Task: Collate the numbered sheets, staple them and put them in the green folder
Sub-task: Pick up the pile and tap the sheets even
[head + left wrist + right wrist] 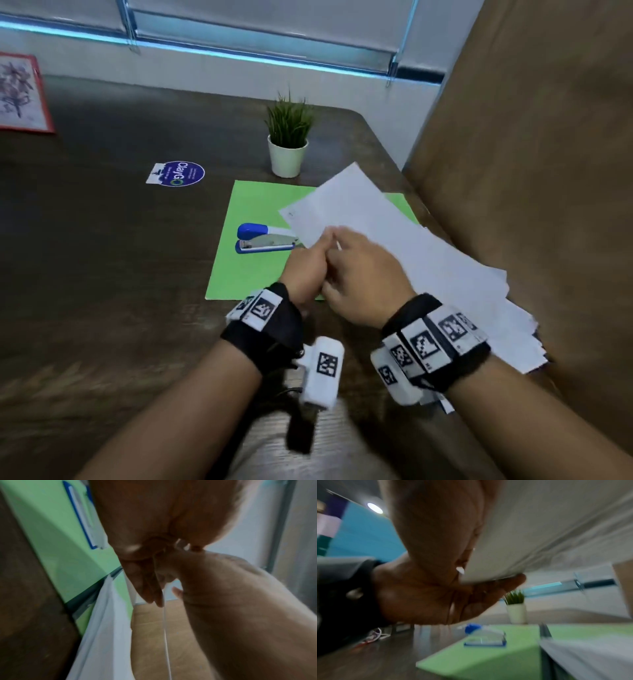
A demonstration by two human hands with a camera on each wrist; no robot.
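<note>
The numbered sheets (346, 209) are split in two lots. A few are lifted above the desk (102, 240), pinched at their near corner by both hands, which meet there: the left hand (303, 275) grips the corner from below with curled fingers, and the right hand (363, 277) closes its thumb and fingers on the same edge from the other side. The right wrist view shows several layers of paper fanned over the left hand's fingertips (517, 578), so more than one sheet is held. The remaining sheets (479, 298) lie in a loose, uneven pile on the desk to the right, partly overlapping the green folder (253, 212).

The green folder lies flat and closed on the desk, under the lifted sheets. The stapler (265, 238), blue and white, sits on top of the folder, just left of the hands, untouched.

By the look of it, collating is under way and unfinished: part of the set is in hand, the rest is not gathered or squared. Stapling and filing are not yet done, and the stapler will have to come off the folder before it can be opened.

A small mark shows near one corner of the top sheet, too small to read. Further left on the desk lies a round blue sticker (176, 174) reading "ClayGo". A potted plant (289, 144) stands beyond the folder, and a red-edged printed sheet (20, 96) lies at the far left.
</note>
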